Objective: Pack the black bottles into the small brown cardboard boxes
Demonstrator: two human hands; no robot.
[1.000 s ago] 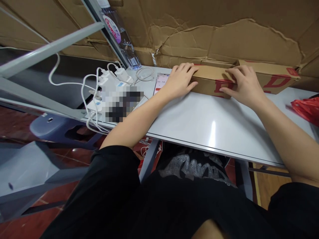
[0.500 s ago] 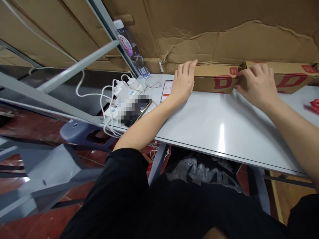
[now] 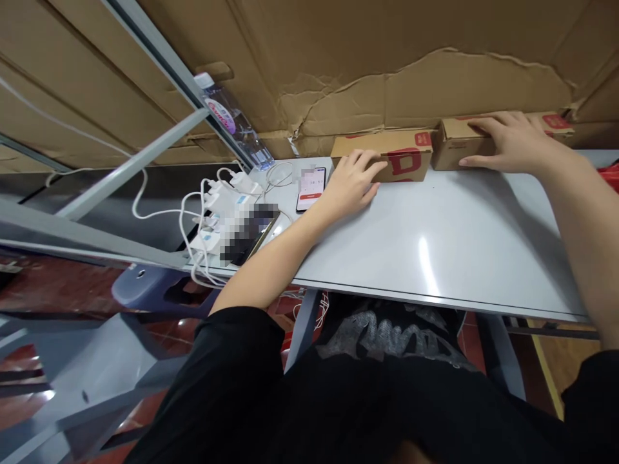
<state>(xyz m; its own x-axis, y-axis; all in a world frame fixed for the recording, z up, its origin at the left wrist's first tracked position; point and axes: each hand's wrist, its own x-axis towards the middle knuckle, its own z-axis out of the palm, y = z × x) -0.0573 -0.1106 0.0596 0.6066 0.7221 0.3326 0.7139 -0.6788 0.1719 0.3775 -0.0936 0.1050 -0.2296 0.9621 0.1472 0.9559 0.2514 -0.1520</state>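
Two brown cardboard boxes with red print stand side by side against the back of the white table, a narrow gap between them. In front of the left box (image 3: 406,164) is my left hand (image 3: 353,180), fingers spread at its lower left part, holding nothing. My right hand (image 3: 520,143) lies across the right box (image 3: 452,145). Its fingers reach over the top and its thumb stretches along the front, apart from the fingers. The palm hides much of that box's front, and I see no firm grip on it.
To the left are a phone with a lit screen (image 3: 311,189), a dark blurred-out device (image 3: 246,235), a white power strip with cables (image 3: 213,235) and a clear water bottle (image 3: 232,122) by the metal frame. A red object (image 3: 610,174) lies at the right edge of the table (image 3: 387,251).
My right hand has moved from the gap between the boxes onto the right box. My left hand has come down from the left box's end to its front. The view has shifted slightly.
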